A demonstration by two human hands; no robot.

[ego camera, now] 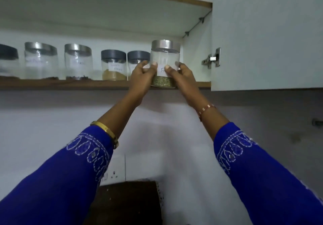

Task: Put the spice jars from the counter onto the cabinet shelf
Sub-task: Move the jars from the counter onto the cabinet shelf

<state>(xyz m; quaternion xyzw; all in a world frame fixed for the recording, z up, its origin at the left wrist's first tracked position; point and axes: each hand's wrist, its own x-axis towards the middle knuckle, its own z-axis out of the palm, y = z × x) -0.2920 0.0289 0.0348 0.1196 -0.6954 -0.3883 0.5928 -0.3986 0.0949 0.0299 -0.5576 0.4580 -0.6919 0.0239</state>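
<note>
The spice jar (165, 64) with the silver lid sits right of centre in the frame, at the right end of the cabinet shelf (70, 84); it has green-brown spice at the bottom and a white label partly hidden by thumbs; whether its base already rests on the front edge or hangs just above it, I cannot tell. Both hands are raised to it; the left hand (142, 78) grips its left side and the right hand (180, 76) its right side, fingers curled round the glass, thumbs pressed on the front.

To its left stands a row of jars: a dark-lidded jar (138, 58) just beside it, partly behind the left hand; another dark-lidded jar (113, 65) holding tan powder; two silver-lidded jars (78, 61) further left; one more cut off at the left edge. The open cabinet door (262, 32) fills the upper right, its hinge (212, 58) near the right hand.

My worry is the edge; if the jar is let go so far forward, it may tip off and drop; pushed in carelessly, it may knock its dark-lidded neighbour; smooth glass at arm's stretch may also slip.
</note>
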